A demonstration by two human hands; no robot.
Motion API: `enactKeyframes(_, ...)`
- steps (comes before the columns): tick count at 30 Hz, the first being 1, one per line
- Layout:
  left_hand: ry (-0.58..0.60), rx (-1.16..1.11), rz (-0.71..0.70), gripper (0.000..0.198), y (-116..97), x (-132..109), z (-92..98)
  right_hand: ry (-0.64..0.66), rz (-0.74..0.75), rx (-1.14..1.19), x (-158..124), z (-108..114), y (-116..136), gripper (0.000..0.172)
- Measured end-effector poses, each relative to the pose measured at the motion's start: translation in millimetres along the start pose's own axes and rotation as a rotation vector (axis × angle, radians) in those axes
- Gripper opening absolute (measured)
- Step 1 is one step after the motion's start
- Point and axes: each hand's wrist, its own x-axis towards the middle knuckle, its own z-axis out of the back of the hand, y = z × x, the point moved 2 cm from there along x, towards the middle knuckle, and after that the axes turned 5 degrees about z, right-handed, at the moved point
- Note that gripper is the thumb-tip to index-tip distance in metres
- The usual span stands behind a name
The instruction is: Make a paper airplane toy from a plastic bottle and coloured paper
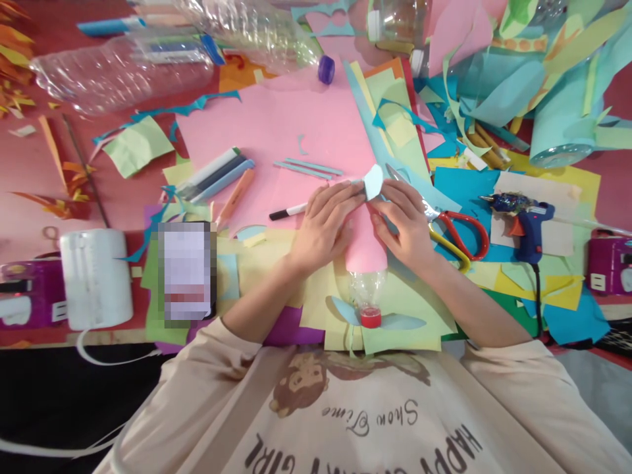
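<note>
A plastic bottle wrapped in pink paper (pixel 366 249) lies with its clear neck and red cap (pixel 370 317) toward me. At its far end sits a small light blue paper piece (pixel 374 182), partly covered by my fingers. My left hand (pixel 326 220) is closed, its fingertips on the piece's left edge and its thumb along the bottle. From the other side my right hand (pixel 402 224) closes in, fingertips at the paper's right edge, thumb against the pink wrap. Blue paper leaves (pixel 402 322) flank the cap.
Red-and-yellow-handled scissors (pixel 461 237) lie right of my right hand. Beyond them rests a blue glue gun (pixel 530 227) with a cord. A phone (pixel 187 273), several markers (pixel 217 172) and a white device (pixel 96 280) are at left. Clear bottles (pixel 123 72) lie at the back.
</note>
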Motion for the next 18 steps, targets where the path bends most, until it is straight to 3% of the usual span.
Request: enactKeyframes(18,0.016,0.001,0.023,0.034,-0.4,1.0,-0.5,0.045,0.019,-0.034,2.0,2.5,2.7,0.031)
